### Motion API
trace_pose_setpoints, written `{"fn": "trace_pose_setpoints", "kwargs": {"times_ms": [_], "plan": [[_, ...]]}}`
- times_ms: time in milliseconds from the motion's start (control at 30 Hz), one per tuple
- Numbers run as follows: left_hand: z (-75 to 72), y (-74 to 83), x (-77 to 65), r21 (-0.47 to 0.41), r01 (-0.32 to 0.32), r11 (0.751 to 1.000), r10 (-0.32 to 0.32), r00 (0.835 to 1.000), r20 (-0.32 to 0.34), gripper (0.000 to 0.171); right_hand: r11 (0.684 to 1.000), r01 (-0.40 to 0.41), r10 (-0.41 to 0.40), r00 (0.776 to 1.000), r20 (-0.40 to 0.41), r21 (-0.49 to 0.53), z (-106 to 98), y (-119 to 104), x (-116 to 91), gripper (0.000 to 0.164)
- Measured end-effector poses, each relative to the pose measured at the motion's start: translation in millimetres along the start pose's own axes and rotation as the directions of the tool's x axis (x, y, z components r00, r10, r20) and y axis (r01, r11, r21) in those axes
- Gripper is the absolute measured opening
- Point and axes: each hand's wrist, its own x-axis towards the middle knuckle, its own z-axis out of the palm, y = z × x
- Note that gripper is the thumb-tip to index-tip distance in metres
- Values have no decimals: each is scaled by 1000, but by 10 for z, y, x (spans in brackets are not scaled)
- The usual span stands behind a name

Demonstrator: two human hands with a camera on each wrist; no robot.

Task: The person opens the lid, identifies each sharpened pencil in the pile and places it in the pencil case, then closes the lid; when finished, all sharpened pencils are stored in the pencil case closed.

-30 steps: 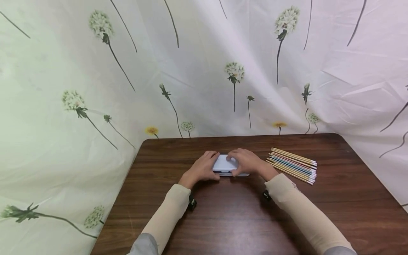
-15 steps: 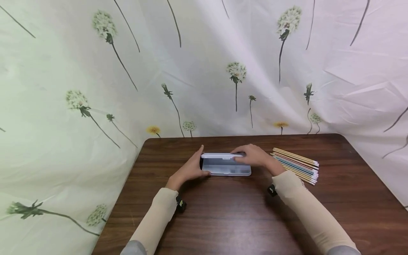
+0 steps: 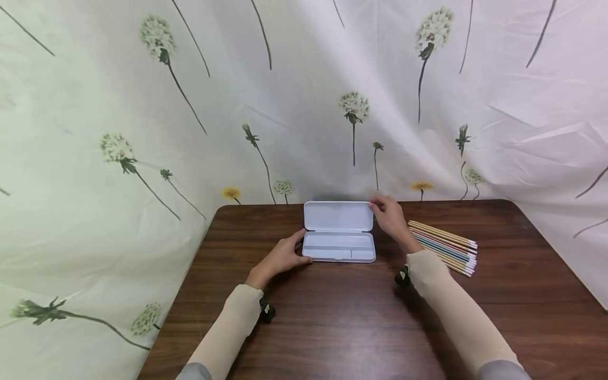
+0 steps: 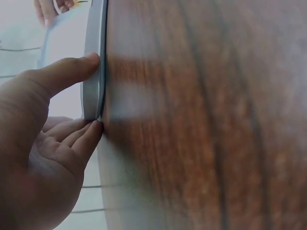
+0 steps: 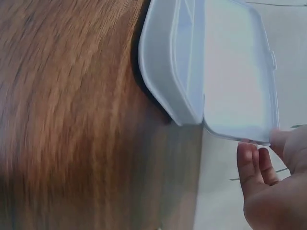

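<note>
A pale bluish-white pencil case [image 3: 328, 253] lies on the table with its lid [image 3: 338, 216] swung up at the back. Inside, a long trough runs along the rear and a divider splits the front strip. My left hand [image 3: 283, 255] grips the case's left end. In the left wrist view, its thumb [image 4: 76, 72] presses the front wall while the fingers [image 4: 84, 139] meet the end corner. At the lid's upper right corner my right hand [image 3: 390, 215] pinches the edge, with thumb and fingertips on it in the right wrist view [image 5: 268, 167].
To the right of the case lies a row of several pencils [image 3: 444, 247], yellow, reddish and blue, white eraser ends pointing right. The brown wooden table [image 3: 342, 316] ends just behind the lid, where a dandelion-print cloth [image 3: 294, 132] hangs.
The case went from closed to partly raised to fully opened. My right hand lifted the lid up and back; my left hand shifted left to the case's end. The pencils stayed put.
</note>
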Motion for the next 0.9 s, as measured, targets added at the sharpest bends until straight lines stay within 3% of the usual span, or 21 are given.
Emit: {"fn": "trace_pose_setpoints", "kwargs": {"times_ms": [200,333,500,700,900], "plan": [[1,11,-4,5,20,1000,-20,1000,10,96,992,-122,122,992,-1,4,110,69,32,28],[0,14,-1,29,26,999,-27,1000,11,96,987,-148,152,987,48,-67,169,127,51,35],[-4,25,-8,80,32,996,-32,999,4,95,980,-183,189,978,89,-78,182,160,59,39],[-1,34,4,116,33,993,-33,999,4,95,985,-161,168,974,150,-63,81,174,69,39],[-3,47,2,122,54,991,-56,998,13,96,993,-48,66,982,178,-106,-232,120,102,36]]}}
